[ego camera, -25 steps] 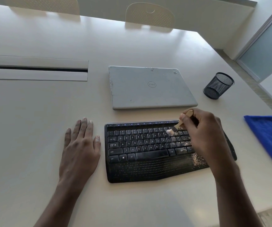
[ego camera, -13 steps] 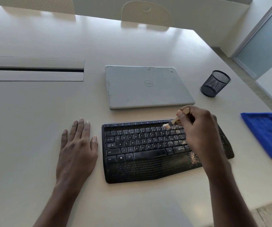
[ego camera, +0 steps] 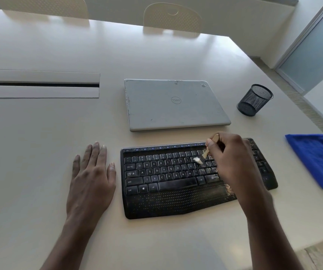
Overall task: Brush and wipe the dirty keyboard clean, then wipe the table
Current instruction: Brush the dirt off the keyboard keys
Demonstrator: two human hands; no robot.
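Pale table [ego camera: 40,133] fills the view, w/ two chair backs [ego camera: 173,18] at the far edge and a cable slot [ego camera: 40,84] far left. Keyboard [ego camera: 176,182] lies flat in front of me, long axis left-right, turned a bit so its right end sits farther away; palm rest nearest me, fn row away. Light dust/crumbs on its right-side keys & palm rest. R hand [ego camera: 232,158] grips a small wooden brush [ego camera: 205,153], pinched btw thumb & fingers. Handle tilts up-right, white bristles point down-left onto keys right of centre. L hand [ego camera: 92,176] rests flat on the table, fingers straight, just beside the keyboard's left end, not touching. Closed laptop [ego camera: 176,104] lies behind the keyboard, mesh cup [ego camera: 255,100] to its right, blue cloth [ego camera: 316,160] right of the keyboard, apart.
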